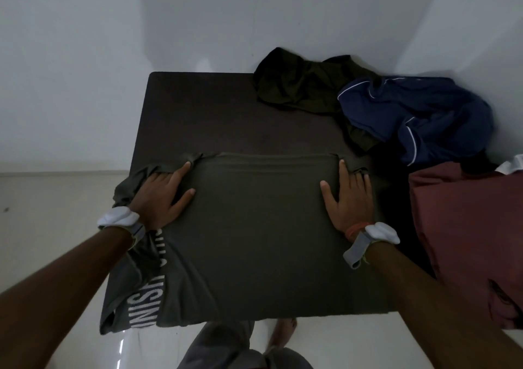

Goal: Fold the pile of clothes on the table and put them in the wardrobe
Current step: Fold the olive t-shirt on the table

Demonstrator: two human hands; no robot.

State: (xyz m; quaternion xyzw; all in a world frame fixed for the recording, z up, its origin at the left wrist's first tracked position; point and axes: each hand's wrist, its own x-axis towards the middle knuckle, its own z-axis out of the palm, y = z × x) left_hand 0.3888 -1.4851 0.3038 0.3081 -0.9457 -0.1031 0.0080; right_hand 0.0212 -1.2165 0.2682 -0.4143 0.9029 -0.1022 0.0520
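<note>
Olive-grey tee (254, 241) lies spread flat on the dark table (198, 113), with its left side spilling over the edge. My left hand (161, 196) and right hand (349, 196) aren't clenched, just pressing it with straight fingers, outer fingertips tucked under bunched fabric. White block lettering runs along the left fold, and I can only read "SIN". A crumpled dark-green garment (297, 88), a navy one with white piping (418, 113) and a maroon one (467, 227) crowd the right.

Bare table (198, 113) shows at the far-left corner. A dark green garment (297, 88) and a blue garment (418, 113) crowd the far-right corner; a maroon garment (467, 227) lines the right edge.
</note>
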